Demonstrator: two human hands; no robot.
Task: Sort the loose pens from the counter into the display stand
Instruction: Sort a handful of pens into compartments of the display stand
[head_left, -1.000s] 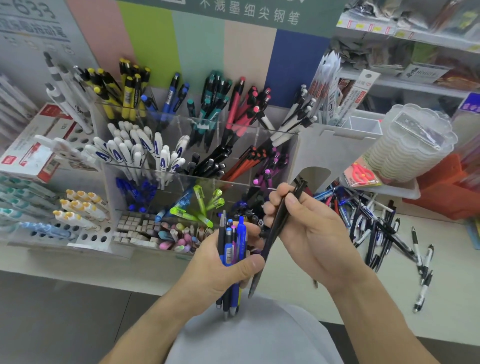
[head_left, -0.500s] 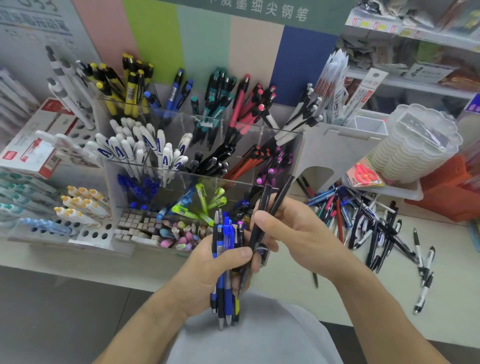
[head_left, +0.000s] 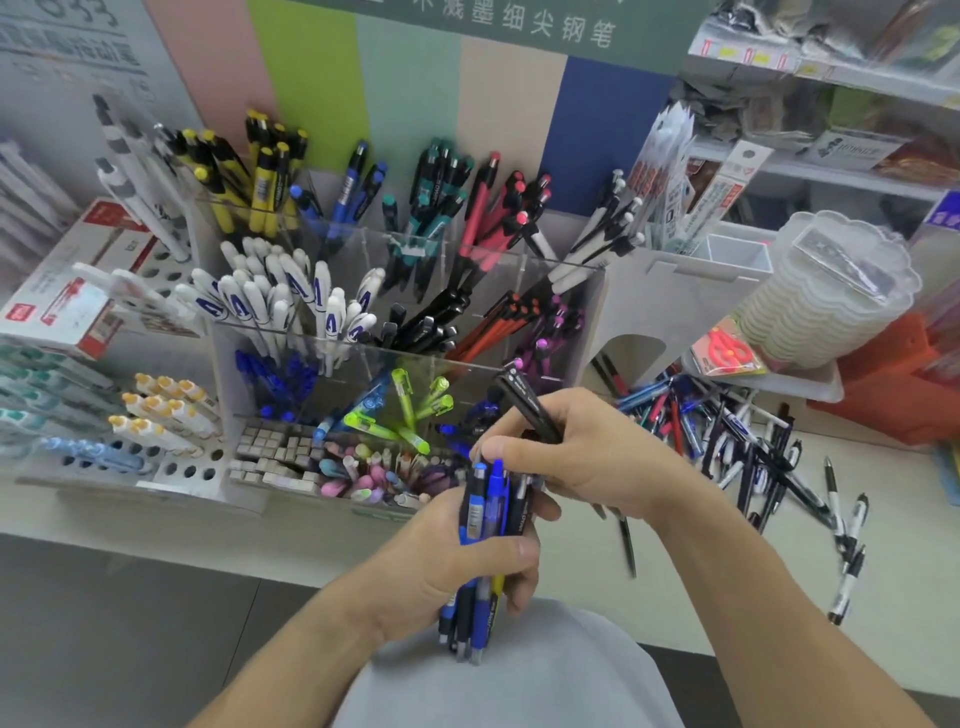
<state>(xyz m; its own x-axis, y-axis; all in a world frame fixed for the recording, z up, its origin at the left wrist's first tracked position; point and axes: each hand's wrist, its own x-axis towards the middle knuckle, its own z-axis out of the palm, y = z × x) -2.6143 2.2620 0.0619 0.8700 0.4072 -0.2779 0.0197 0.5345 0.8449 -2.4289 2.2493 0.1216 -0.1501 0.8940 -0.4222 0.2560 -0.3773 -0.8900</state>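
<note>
The left hand (head_left: 457, 566) is wrapped around a bundle of pens (head_left: 485, 525) — mostly blue and black barrels — held upright, thumb across the front, the tips poking out below the fist. The right hand (head_left: 587, 457) sits just above and to the right of it, its grip closed on a black pen (head_left: 527, 402) that slants up and to the left, the cap end rising over the knuckles; its thumb touches the top of the bundle. Both hands hover in front of the clear display stand (head_left: 582, 291), whose tiered compartments hold pens grouped by colour: yellow, blue, green, red, white, black, purple and lime. To the right of the stand, the loose pens (head_left: 727, 441) lie in a tangled heap on the pale surface (head_left: 909, 519), a few strays scattered further toward the edge. Behind the heap stands a stack of clear scalloped trays (head_left: 815, 306).
</note>
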